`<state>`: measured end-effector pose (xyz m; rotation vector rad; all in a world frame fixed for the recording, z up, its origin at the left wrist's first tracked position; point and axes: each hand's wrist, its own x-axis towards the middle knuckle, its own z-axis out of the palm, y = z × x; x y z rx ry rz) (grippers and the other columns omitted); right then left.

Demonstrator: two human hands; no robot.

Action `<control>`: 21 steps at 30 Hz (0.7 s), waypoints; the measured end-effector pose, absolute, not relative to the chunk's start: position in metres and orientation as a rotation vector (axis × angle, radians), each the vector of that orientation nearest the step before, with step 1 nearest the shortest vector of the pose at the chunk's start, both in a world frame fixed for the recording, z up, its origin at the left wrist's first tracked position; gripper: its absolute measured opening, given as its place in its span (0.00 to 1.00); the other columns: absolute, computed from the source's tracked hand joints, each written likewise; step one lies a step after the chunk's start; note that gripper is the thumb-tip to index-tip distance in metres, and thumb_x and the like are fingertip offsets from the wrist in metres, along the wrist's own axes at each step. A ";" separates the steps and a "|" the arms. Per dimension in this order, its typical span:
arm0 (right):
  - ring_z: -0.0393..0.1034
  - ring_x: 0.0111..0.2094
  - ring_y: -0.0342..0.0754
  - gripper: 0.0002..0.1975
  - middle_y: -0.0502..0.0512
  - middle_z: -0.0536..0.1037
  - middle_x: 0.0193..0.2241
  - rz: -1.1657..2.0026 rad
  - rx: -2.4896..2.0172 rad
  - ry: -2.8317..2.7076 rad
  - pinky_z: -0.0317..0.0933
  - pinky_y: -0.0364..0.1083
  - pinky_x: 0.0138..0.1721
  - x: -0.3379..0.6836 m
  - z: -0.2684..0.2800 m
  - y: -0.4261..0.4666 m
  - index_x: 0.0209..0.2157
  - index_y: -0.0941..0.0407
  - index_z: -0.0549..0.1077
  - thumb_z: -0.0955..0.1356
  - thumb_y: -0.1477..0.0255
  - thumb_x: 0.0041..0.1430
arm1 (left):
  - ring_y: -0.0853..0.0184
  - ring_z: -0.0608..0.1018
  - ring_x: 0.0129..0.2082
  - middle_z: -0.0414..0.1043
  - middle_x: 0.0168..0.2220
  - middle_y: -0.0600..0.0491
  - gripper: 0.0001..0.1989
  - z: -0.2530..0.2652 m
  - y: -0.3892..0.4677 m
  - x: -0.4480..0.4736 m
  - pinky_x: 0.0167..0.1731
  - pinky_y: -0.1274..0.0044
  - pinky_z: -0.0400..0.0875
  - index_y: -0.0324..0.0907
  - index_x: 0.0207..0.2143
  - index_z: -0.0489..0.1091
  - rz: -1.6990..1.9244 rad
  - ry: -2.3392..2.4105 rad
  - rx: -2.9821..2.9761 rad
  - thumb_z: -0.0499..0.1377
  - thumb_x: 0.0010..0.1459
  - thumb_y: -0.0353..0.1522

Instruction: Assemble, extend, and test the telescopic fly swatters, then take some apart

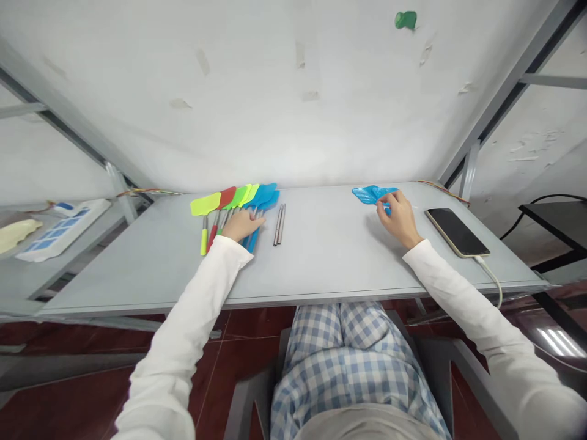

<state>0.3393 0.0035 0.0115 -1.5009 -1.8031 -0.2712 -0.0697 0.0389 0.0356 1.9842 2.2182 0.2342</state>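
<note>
A row of small fly swatters [238, 197] lies fanned on the left of the table, with yellow, red, green and blue heads. My left hand [241, 225] rests over their shafts, its thumb and fingers closed around the shaft of a blue fly swatter [262, 197] at the row's right end. Two thin metal rods [279, 225] lie side by side just right of the row. At the back right, my right hand [398, 219] pinches a blue swatter head [367, 194]; more than one blue head appears to overlap there, partly hidden by my fingers.
A smartphone [457, 232] with a white charging cable [490, 272] lies right of my right hand. The grey table [321, 263] meets a wall [293, 122] at the back. A white power strip [68, 229] sits on a surface at the left. Metal frame posts [470, 171] flank the table.
</note>
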 end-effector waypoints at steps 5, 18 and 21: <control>0.63 0.33 0.47 0.12 0.58 0.69 0.35 -0.029 -1.337 -1.847 0.59 0.48 0.38 0.318 0.017 -0.010 0.34 0.57 0.70 0.60 0.65 0.62 | 0.71 0.62 0.19 0.57 0.16 0.57 0.15 0.055 0.021 -0.046 0.23 0.76 0.55 0.42 0.19 0.62 0.847 1.722 1.752 0.55 0.53 0.40; 0.65 0.26 0.40 0.17 0.49 0.71 0.29 1.181 -1.040 -1.751 0.61 0.42 0.30 0.247 0.039 -0.034 0.41 0.56 0.64 0.60 0.57 0.62 | 0.74 0.75 0.33 0.73 0.34 0.54 0.08 0.054 0.004 0.100 0.38 0.79 0.68 0.41 0.34 0.69 1.388 0.690 1.146 0.62 0.54 0.36; 0.64 0.25 0.42 0.13 0.49 0.71 0.28 0.908 -1.172 -1.849 0.60 0.43 0.31 0.258 0.028 -0.031 0.44 0.56 0.64 0.59 0.62 0.64 | 0.73 0.76 0.33 0.72 0.30 0.55 0.07 0.060 0.008 0.105 0.40 0.77 0.69 0.40 0.31 0.67 1.400 0.624 0.867 0.61 0.55 0.34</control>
